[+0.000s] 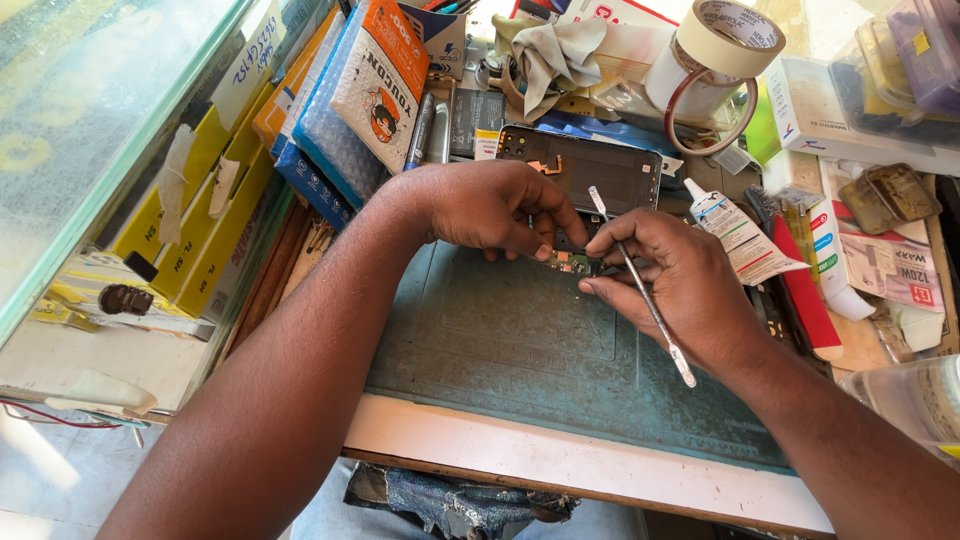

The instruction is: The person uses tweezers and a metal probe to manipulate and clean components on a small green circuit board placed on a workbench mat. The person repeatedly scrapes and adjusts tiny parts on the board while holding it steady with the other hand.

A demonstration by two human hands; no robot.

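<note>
An opened dark phone body lies on the green work mat, its inner frame facing up. My left hand rests on its lower left part, fingers pressing down near a small green circuit board. Across my right hand lies a thin metal spudger, pinched between thumb and fingers. Its flat tip points up over the phone. That hand's fingertips touch the circuit board from the right.
Blue and orange packets lean at the left beside a glass counter. A masking tape roll, a glue tube, a red tool, boxes and a cloth crowd the back and right.
</note>
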